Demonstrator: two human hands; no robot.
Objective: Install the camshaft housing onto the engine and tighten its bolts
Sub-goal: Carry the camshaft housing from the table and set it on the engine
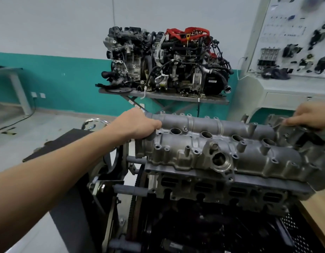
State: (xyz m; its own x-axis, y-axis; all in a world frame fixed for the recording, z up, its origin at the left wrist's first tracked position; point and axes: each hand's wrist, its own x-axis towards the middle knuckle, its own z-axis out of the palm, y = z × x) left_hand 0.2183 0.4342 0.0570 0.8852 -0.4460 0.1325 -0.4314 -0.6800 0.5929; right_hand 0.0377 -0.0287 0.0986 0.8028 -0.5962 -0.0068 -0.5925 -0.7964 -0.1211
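- Two bare hands carry the piece; the left hand (138,125) is wrapped round the left end of the long grey cast-aluminium camshaft housing (222,148); the right hand (311,115) has its fingers bent over the housing's far right corner and grips it there
- Lengthwise, the housing lies over the top face of the dull-metal engine on its stand (212,190), its near flange roughly along the engine's near top edge; whether it is fully seated or held just above cannot be told; the right end seems to sit slightly askew
- Judged from this, the step in hand is lowering and lining up; tightening has not begun; no tool is in view, and whether bolts sit in the flange holes is too small to tell
- Risks from here: a tilted descent could let one end land first and jam, or scrape the sealing face; holes left out of line would let bolts start crooked and cross-thread; fingers curled under the left end could be pinched between housing and engine as it settles; the right hand's corner hold looks the weaker one, so a slip there could drop that end
- Beyond, a second dark engine with red cover (167,61) stands on a grey metal table (209,99); a white board hung with parts (295,33) is at the right
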